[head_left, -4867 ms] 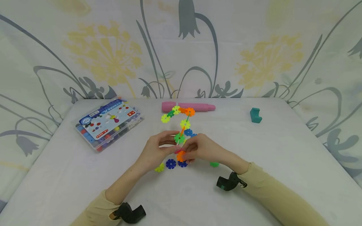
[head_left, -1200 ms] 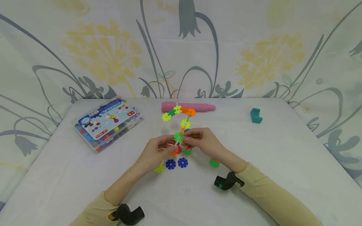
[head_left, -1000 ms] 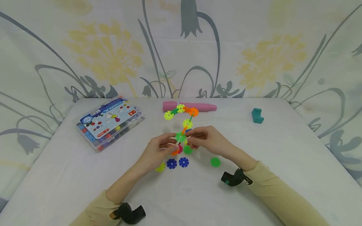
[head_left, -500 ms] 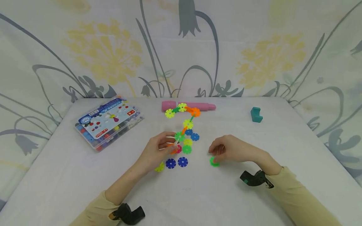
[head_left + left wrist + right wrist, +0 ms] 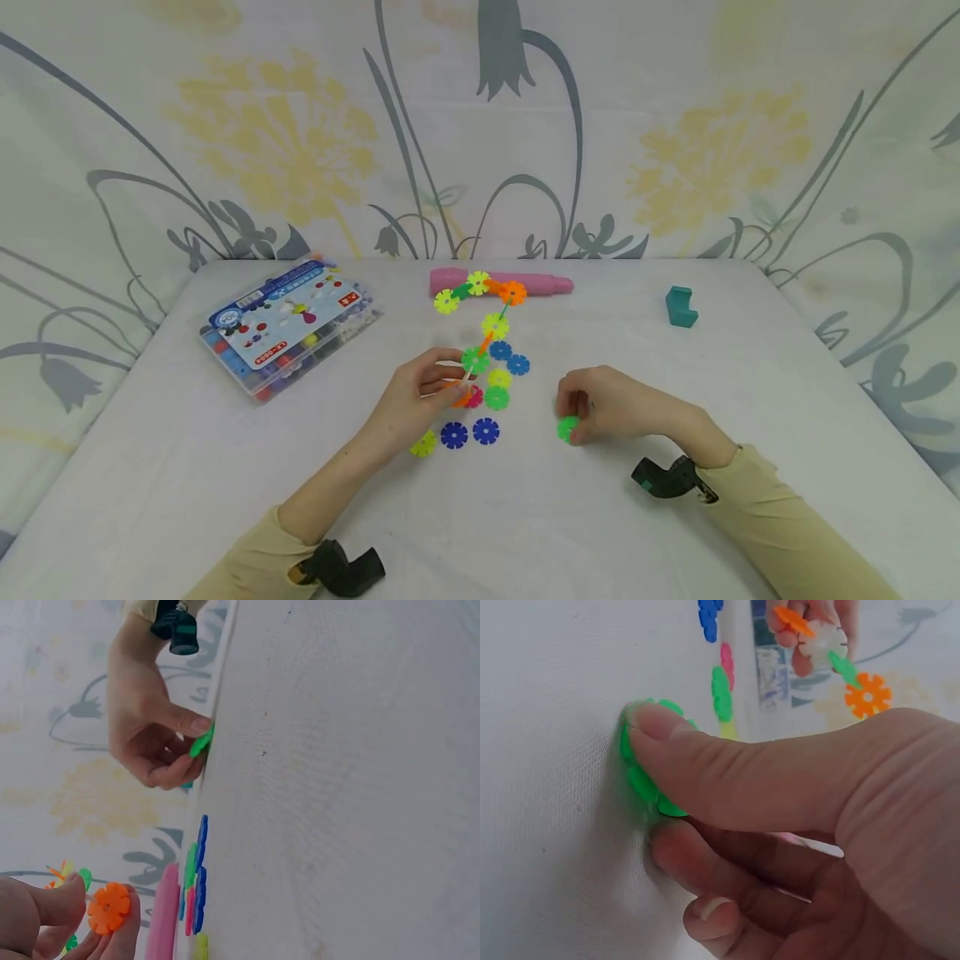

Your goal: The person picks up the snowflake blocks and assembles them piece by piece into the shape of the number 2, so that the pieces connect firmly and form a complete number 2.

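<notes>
My left hand [image 5: 416, 400] pinches the lower end of a chain of toothed plastic snowflake discs [image 5: 495, 326]. The chain curves up and back in green, orange and yellow. At the held end, an orange disc [image 5: 109, 908] shows by the fingers in the left wrist view. My right hand [image 5: 622, 407] is low over the table at the right, pinching a green snowflake disc [image 5: 567, 428] between thumb and fingers. In the right wrist view the thumb covers part of this green disc [image 5: 649, 776], which is tilted against the cloth.
Between the hands lie loose snowflake discs: dark blue [image 5: 486, 431], light blue [image 5: 517, 365], green [image 5: 497, 398], pink and yellow. A clear parts box [image 5: 292, 329] stands at the back left, a pink marker-shaped tube [image 5: 543, 284] behind, and a teal block [image 5: 681, 307] at the back right.
My right hand has left the chain, moved right to the green disc and taken hold of it. The orange disc, earlier at my right fingers, is now at the chain's end by my left hand.
</notes>
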### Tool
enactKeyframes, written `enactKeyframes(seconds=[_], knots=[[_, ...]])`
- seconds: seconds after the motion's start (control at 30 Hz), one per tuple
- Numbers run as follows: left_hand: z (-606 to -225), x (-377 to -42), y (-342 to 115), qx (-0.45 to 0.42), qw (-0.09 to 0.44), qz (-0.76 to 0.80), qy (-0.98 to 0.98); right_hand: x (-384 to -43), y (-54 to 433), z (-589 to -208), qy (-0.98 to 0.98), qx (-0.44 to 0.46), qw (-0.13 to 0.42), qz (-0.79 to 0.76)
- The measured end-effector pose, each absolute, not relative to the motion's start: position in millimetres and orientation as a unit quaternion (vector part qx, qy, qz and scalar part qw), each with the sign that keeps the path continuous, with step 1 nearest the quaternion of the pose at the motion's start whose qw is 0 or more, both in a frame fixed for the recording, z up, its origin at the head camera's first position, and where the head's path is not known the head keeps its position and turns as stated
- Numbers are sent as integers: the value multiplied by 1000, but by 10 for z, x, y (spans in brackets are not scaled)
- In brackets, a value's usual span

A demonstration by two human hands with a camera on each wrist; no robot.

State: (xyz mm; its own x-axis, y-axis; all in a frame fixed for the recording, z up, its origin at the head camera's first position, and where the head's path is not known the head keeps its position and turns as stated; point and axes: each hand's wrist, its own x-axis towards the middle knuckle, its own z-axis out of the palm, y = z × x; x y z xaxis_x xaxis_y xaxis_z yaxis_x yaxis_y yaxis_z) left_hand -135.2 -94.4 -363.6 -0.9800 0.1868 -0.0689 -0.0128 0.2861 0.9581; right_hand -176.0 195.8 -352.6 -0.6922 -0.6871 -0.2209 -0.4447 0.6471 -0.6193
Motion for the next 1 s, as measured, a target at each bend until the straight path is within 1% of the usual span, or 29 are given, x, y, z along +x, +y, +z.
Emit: enactKeyframes(seconds=[0.23, 0.37, 0.47, 0.57, 0.67, 0.8, 1.0], knots=[[-3627, -1356, -938, 51, 84, 599, 794, -1737, 1814, -3535, 867, -324, 213, -312], [-3615, -1356, -937, 52, 88, 604, 790, -1755, 1636, -3508, 851, -328, 200, -358], [-3599, -1358, -946, 54, 92, 612, 784, -1793, 1468, -3482, 839, -332, 200, -382], [-3577, -1355, -959, 56, 90, 617, 780, -1832, 1298, -3507, 824, -326, 218, -409], [-3569, -1349, -966, 65, 83, 620, 778, -1819, 1168, -3587, 805, -300, 245, -449], [-3560, -1344, -973, 77, 71, 621, 776, -1762, 1076, -3697, 778, -261, 277, -499], [-3545, -1337, -996, 78, 64, 617, 780, -1724, 998, -3778, 732, -246, 311, -554]])
